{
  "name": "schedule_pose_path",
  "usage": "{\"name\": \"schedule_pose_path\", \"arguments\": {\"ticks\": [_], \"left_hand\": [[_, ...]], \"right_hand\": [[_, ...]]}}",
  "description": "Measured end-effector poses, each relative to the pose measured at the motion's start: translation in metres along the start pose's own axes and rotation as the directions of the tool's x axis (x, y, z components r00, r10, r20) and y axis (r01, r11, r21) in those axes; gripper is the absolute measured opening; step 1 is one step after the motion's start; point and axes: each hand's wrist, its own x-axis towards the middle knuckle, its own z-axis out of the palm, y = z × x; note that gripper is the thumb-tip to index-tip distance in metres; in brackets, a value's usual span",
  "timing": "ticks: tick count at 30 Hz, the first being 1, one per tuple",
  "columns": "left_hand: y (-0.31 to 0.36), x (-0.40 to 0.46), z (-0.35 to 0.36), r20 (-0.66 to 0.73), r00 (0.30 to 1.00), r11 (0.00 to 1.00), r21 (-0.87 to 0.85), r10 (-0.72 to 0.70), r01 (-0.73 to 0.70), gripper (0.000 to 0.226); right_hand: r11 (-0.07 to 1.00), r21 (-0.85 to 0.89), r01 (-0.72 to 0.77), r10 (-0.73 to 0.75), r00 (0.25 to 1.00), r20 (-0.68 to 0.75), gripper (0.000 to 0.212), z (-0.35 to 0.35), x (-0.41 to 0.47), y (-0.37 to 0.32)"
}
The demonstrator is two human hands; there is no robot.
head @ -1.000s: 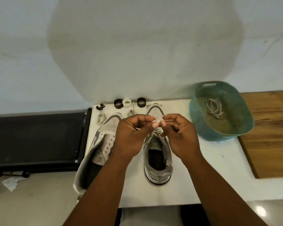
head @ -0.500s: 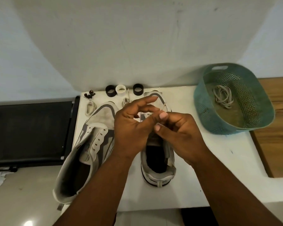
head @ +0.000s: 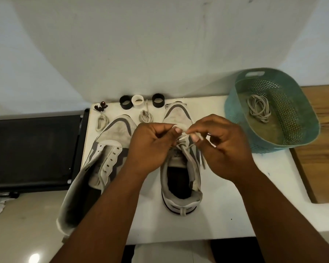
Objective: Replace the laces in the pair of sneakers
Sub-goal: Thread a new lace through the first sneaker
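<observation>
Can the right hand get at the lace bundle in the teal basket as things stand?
Probably not right away. The right hand pinches the lace of the right sneaker, so it would have to let go first. Otherwise the way looks free: the basket is open-topped, just beside it, with the lace bundle uncovered.

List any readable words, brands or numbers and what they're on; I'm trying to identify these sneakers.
None can be read.
Tongue label of the right sneaker: dark print, too blurred and partly hidden by the left hand.
Left sneaker, basket: no text visible.
</observation>
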Motion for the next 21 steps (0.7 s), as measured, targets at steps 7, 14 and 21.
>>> {"name": "schedule_pose_path", "arguments": {"ticks": [7, 14, 21], "left_hand": [[0.010, -0.006, 0.004, -0.011, 1.000, 0.988, -0.155, 0.014, -0.016, 0.013], [0.014, -0.012, 0.007, 0.008, 1.000, 0.955, -0.297, 0.014, -0.011, 0.020], [0.022, -0.014, 0.004, 0.104, 0.991, 0.895, -0.430, -0.079, 0.116, 0.032]], "right_hand": [[0.836, -0.538, 0.109, -0.202, 0.973, -0.115, 0.024, 0.010, -0.008, 0.008], [0.827, -0.540, 0.155, -0.332, 0.911, -0.246, 0.031, 0.017, -0.009, 0.008], [0.867, -0.466, 0.177, -0.339, 0.894, -0.293, 0.035, 0.026, -0.010, -0.001]]}}
